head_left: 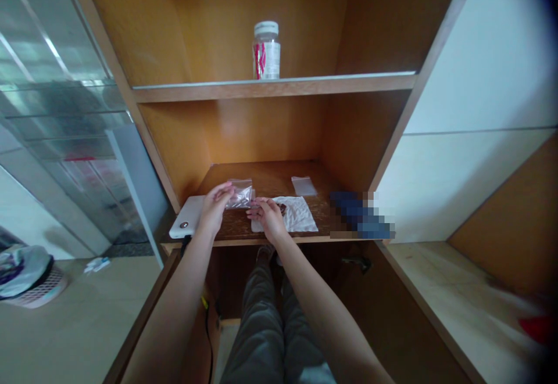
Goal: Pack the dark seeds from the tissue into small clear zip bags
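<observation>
My left hand [217,201] grips the left side of a small clear plastic zip bag [241,193], holding it above the dark wooden shelf. Close to the bag's lower right corner is my right hand [268,216], its thumb and forefinger brought together. Whether they pinch the bag's edge or some tiny thing is too small to tell. Below and beside the right hand a white cloth or tissue [300,214] lies spread out, with a small dark brown item [283,208] on it, partly covered by the hand. Farther back lies a second clear zip bag [304,186], flat on the shelf.
A white box-like device [187,214] with a cable sits at the shelf's left end. On the right lies a blurred-out blue object [360,215]. A white-capped bottle [266,51] stands on the upper shelf. Cabinet doors hang open below; a waste basket [35,282] is at far left.
</observation>
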Tool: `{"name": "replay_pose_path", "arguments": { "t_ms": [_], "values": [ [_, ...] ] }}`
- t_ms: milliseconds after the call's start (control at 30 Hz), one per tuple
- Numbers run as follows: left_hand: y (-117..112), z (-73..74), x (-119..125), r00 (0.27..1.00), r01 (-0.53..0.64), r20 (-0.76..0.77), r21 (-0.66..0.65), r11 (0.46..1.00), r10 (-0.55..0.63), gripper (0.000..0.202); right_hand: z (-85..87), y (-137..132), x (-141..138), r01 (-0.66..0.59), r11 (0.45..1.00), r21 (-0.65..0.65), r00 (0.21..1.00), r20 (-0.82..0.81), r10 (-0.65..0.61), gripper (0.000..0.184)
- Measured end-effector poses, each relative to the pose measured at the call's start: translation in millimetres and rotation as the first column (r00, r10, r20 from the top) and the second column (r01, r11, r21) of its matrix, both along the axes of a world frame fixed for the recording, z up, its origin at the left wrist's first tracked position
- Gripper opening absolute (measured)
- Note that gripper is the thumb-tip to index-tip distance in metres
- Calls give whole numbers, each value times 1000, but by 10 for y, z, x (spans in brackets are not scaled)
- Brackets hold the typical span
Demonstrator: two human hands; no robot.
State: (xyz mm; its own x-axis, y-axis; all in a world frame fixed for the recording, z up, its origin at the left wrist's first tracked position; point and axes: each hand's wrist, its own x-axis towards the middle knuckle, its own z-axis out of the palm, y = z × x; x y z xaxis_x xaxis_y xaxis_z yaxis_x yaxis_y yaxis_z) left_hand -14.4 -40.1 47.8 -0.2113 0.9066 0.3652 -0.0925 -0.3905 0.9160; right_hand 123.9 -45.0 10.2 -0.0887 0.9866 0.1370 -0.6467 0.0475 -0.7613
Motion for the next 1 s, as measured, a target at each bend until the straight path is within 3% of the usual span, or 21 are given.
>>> {"name": "replay_pose_path", "arguments": {
  "t_ms": [133,233,400,567,833,1000],
  "values": [
    [243,16,17,996,-4,-90,68,998,10,39,-13,9,-2,2,1000,10,1000,7,-2,21],
    [408,-37,35,986,-21,-167,45,999,28,37,-22,15,-8,3,1000,0,999,36,-3,20],
    [583,-168,63,987,8,-158,-32,999,-13,33,-30,18,-15,-3,1000,3,998,65,3,20],
    [644,-254,37,984,11,-176,-115,993,-31,32,-36,28,-16,-10,1000,10,996,88,9,19],
    [651,-238,37,977,-18,-211,-141,990,-12,34,-22,21,-5,-14,1000,18,994,113,12,17],
    [658,-257,39,945,-144,-305,-65,987,118,35,-45,33,-13,-10,999,35,990,144,5,15]
  ]
}}
